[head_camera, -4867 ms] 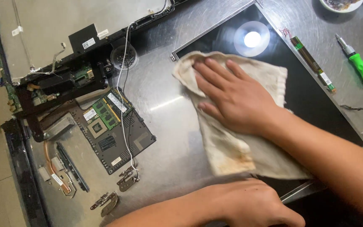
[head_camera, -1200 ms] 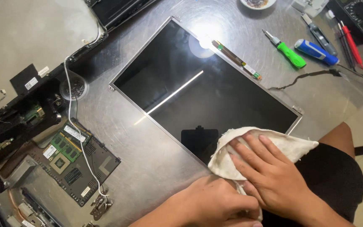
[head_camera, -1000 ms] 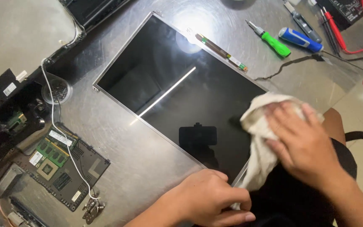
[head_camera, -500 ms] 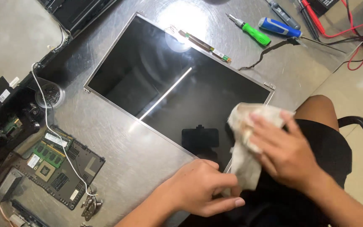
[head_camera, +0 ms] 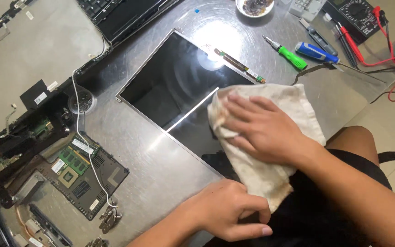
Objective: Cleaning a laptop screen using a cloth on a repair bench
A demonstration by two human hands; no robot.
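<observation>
At the left edge of the scuffed grey metal surface [head_camera: 129, 151] lies a stripped dark laptop base with a green circuit board [head_camera: 72, 167] showing, a thin white wire [head_camera: 85, 137] trailing across it. Toward the middle lies a flat black rectangular screen panel with a silver rim [head_camera: 170, 87], tilted diagonally, one corner reaching the near edge. The left hand [head_camera: 227, 210] rests at that near corner, fingers [head_camera: 252, 217] curled down over the panel's edge. The right hand [head_camera: 264, 130] lies flat, fingers [head_camera: 241, 112] spread open, pressing a stained cream cloth [head_camera: 298, 103] onto the panel's right part. Near the far right corner lie a green-handled screwdriver [head_camera: 286, 52], a blue-handled screwdriver [head_camera: 318, 52] and a dark multimeter with red leads [head_camera: 357, 16].
</observation>
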